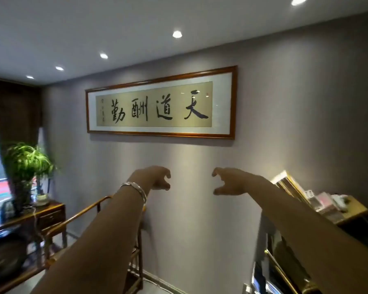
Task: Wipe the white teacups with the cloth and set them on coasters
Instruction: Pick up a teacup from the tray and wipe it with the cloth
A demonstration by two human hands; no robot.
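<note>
No teacup, cloth or coaster is in view; the camera faces a grey wall. Both my arms are stretched out forward at chest height. My left hand [157, 178] has a silver bracelet on the wrist, and its fingers are curled apart around nothing. My right hand [227, 181] mirrors it a short way to the right, thumb and fingers spread in a C shape, holding nothing. The two hands are apart, with bare wall between them.
A framed calligraphy panel [160, 105] hangs on the wall above my hands. A wooden chair [89, 211] and a dark wooden side table [49, 213] with a potted plant [26, 162] stand at left. A shelf with stacked boxes [327, 203] is at right.
</note>
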